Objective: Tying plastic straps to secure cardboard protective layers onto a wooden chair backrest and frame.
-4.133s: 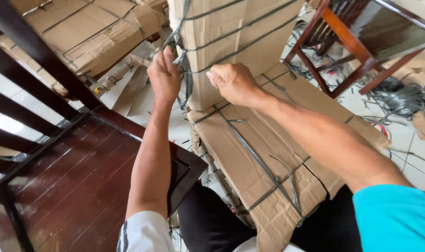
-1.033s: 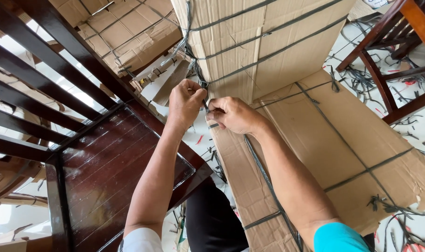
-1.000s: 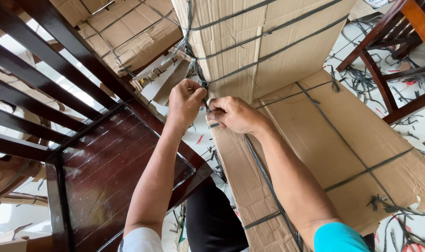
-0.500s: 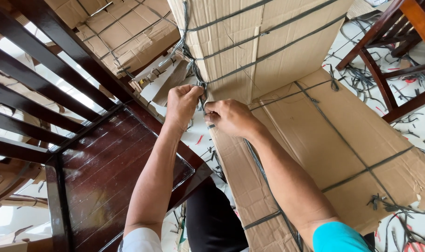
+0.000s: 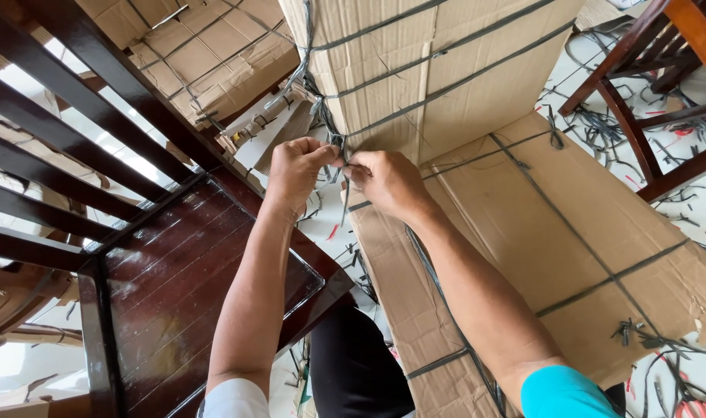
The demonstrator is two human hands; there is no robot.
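A chair-shaped bundle wrapped in brown cardboard (image 5: 515, 217) stands in front of me, bound with dark grey plastic straps (image 5: 446, 81). Both hands meet at the corner where its upright back joins the seat. My left hand (image 5: 295, 170) pinches the strap ends at that corner. Close beside it, my right hand (image 5: 384, 182) grips the same dark strap (image 5: 339, 147), thumb and fingers closed on it. A loose strap end hangs down between the two hands.
A dark polished wooden chair (image 5: 175, 271) with a slatted back sits at my left. More cardboard-wrapped bundles (image 5: 213, 54) lie behind it. A reddish wooden chair frame (image 5: 647, 101) stands at the right. Cut strap scraps (image 5: 655, 348) litter the white floor.
Four seconds ago the hands were higher and apart on the upright cardboard. They came down together at the corner, and in the last second rose slightly while working the strap.
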